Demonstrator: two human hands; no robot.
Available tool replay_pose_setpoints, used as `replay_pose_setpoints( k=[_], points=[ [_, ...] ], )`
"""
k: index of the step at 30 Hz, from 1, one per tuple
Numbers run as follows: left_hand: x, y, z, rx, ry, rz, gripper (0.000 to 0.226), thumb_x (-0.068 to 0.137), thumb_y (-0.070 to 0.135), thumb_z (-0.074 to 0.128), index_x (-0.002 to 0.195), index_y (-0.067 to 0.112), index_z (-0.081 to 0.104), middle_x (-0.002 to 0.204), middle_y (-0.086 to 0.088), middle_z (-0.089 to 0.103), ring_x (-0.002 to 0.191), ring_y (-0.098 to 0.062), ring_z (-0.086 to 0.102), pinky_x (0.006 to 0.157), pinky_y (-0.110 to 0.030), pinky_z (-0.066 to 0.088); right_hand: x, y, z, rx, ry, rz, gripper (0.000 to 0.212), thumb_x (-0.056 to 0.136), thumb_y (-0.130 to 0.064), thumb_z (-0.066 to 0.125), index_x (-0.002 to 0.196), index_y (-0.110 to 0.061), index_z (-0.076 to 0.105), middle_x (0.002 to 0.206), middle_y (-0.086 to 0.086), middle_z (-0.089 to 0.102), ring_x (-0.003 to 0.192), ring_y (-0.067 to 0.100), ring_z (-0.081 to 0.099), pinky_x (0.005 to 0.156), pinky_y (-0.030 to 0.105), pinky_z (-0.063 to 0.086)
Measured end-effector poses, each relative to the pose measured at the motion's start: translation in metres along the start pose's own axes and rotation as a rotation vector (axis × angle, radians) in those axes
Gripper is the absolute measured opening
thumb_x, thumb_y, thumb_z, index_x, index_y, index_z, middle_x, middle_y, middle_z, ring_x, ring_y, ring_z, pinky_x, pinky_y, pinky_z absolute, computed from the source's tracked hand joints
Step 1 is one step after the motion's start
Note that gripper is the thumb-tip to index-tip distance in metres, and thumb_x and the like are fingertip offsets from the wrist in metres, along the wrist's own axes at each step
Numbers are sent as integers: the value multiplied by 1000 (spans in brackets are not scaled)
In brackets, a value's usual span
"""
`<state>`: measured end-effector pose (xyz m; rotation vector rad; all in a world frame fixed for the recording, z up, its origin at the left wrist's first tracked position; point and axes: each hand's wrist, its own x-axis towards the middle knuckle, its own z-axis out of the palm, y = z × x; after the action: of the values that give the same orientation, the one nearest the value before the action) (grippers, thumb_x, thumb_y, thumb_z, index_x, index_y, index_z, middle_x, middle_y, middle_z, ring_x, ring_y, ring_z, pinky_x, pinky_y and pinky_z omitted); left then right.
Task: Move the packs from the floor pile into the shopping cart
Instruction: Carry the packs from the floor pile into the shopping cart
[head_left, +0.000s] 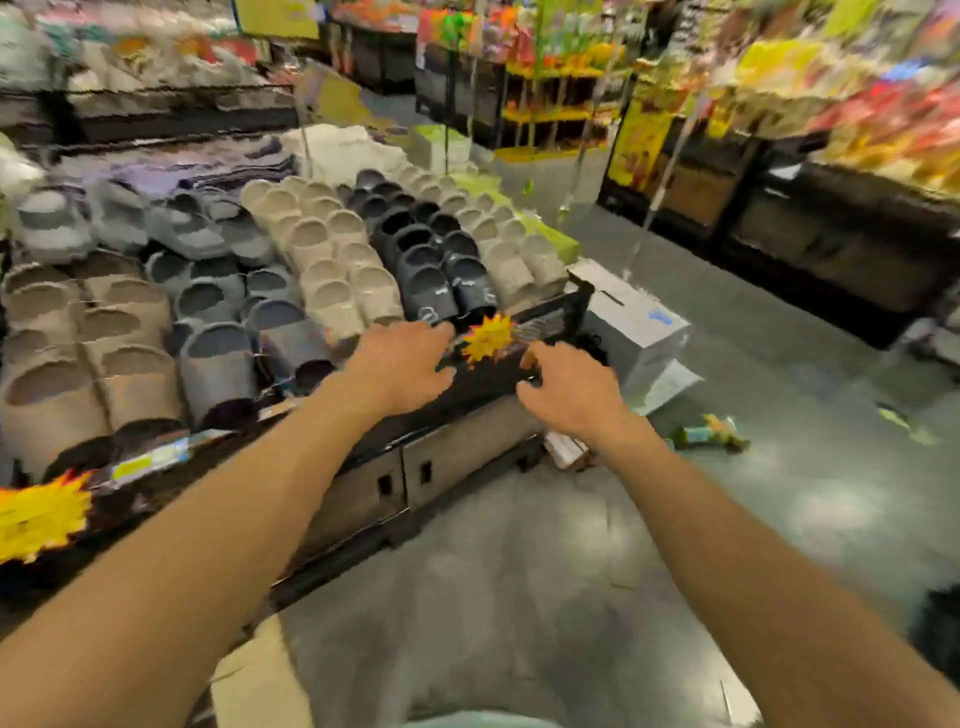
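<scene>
One small green and teal pack (711, 430) is the only likely task item you can make out; it lies on the grey floor (519, 571) to the right of the slipper display (311, 270), just past the white carton (631, 317) at the display's corner, and well apart from both of your hands. Its long axis runs roughly left to right across the view, but blur hides which end is which. No shopping cart shows. Your left hand (402, 366) reaches out over the display's front edge, fingers spread and loosely bent, next to the yellow starburst tag (485, 340); it appears to hold nothing, perhaps only steadying you as you turn. Your right hand (569, 389) hangs in front of that same edge, fingers curled downward, and whether it grips anything you cannot tell from here. Judging by this, no pack is in hand, and you would need to swing right and down, away from the display, to reach the one on the floor
</scene>
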<state>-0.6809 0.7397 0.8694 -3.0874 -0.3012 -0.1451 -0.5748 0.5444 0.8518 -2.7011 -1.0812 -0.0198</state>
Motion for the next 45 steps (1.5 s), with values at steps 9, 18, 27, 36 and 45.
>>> replay_pose_setpoints(
  k=[9, 18, 27, 36, 45],
  points=[
    [152, 220, 7, -59, -4, 500, 47, 97, 48, 47, 134, 18, 48, 124, -11, 62, 115, -34, 59, 86, -43, 50, -94, 213, -52, -46, 116, 587, 32, 90, -38, 57, 119, -26, 61, 123, 7, 64, 116, 33, 60, 88, 38, 48],
    [277, 361, 31, -55, -51, 764, 45, 98, 42, 49, 136, 20, 49, 125, -10, 62, 116, -32, 59, 87, -41, 47, -103, 349, -70, -65, 123, 882, 37, 93, -42, 56, 127, -27, 58, 125, 3, 62, 114, 28, 60, 86, 39, 49],
    [412, 447, 46, -29, -102, 872, 47, 97, 45, 48, 138, 22, 46, 128, -8, 60, 119, -31, 57, 94, -42, 47, -48, 460, -85, -51, 149, 994, 36, 94, -42, 54, 127, -27, 57, 120, 0, 63, 106, 24, 61, 83, 40, 55],
    [532, 548, 74, -30, -124, 894, 46, 97, 46, 48, 137, 22, 46, 126, -7, 62, 116, -30, 59, 91, -40, 47, 7, 623, -102, -61, 85, 985, 37, 95, -44, 52, 128, -28, 55, 119, 0, 61, 107, 24, 59, 83, 43, 56],
    [668, 666, 86, -4, -150, 756, 47, 99, 40, 47, 142, 21, 44, 130, -8, 59, 122, -30, 56, 95, -39, 45, 69, 805, -129, 4, 57, 892, 37, 95, -39, 52, 130, -27, 55, 124, 2, 60, 113, 26, 58, 88, 42, 54]
  ],
)
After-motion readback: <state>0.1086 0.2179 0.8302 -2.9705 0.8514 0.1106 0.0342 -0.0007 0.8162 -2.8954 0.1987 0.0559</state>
